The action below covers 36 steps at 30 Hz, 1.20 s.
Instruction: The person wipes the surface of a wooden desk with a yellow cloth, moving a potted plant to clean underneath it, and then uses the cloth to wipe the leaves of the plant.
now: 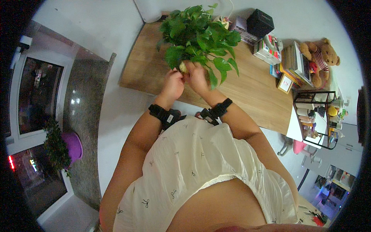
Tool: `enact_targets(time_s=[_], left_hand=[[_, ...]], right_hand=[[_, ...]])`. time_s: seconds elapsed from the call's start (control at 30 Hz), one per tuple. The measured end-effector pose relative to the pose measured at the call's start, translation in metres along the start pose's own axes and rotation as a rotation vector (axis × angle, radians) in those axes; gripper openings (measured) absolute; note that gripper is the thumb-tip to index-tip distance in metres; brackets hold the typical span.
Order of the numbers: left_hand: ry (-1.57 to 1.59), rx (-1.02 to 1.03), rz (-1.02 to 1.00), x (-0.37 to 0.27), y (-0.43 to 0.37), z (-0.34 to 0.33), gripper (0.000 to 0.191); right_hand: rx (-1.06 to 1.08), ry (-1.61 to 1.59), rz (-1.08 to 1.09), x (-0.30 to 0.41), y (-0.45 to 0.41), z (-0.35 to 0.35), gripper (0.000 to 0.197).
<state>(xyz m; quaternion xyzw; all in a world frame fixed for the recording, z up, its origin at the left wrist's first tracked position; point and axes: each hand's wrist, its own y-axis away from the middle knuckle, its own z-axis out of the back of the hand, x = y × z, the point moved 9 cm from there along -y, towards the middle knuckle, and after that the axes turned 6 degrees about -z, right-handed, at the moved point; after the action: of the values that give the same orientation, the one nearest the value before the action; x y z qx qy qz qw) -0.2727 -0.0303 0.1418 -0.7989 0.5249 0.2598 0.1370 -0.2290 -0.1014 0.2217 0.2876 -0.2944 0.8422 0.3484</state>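
Note:
A bushy potted plant with green heart-shaped leaves [197, 34], probably a pothos, stands at the far side of a wood-topped desk [249, 87]. At its front edge shows a small yellowish leaf [183, 67]. My right hand [198, 76] has its fingers curled against this leaf, under the overhanging foliage. Beside it, my left hand [174, 84] bends its fingers in towards the same spot, the fingertips nearly meeting those of the right. Motion blur hides whether the left fingers pinch anything. The plant's pot is hidden by leaves.
Along the desk's back stand a black box [260, 23], a white box [267, 50], upright books [295, 65], a teddy bear [321, 62] and a small picture frame [285, 83]. A black-framed rack [316, 97] holds bottles. Left, a purple flowerpot [72, 146] stands on a stone sill [87, 95].

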Motion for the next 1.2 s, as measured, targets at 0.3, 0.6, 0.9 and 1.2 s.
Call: enact_targets(time_s=[0.3,0.6,0.9,1.2], left_hand=[[0.12,-0.093,0.044,0.008,0.013,0.001,0.021],[-0.106,-0.16,0.04,0.004,0.012,0.033,0.026],[-0.488,-0.341,0.209,0.029,0.005,0.078,0.042],[-1.367,0.314,0.275,0.112,-0.024,0.2,0.049]], right_hand=[[-0.096,0.183,-0.071,-0.009,-0.016,0.011,0.028],[0.142,0.031,0.132,-0.06,0.055,-0.014,0.036],[0.234,-0.099,-0.379,-0.219,0.021,-0.019,0.044],[0.24,-0.025,-0.328,-0.221,0.02,-0.021,0.043]])
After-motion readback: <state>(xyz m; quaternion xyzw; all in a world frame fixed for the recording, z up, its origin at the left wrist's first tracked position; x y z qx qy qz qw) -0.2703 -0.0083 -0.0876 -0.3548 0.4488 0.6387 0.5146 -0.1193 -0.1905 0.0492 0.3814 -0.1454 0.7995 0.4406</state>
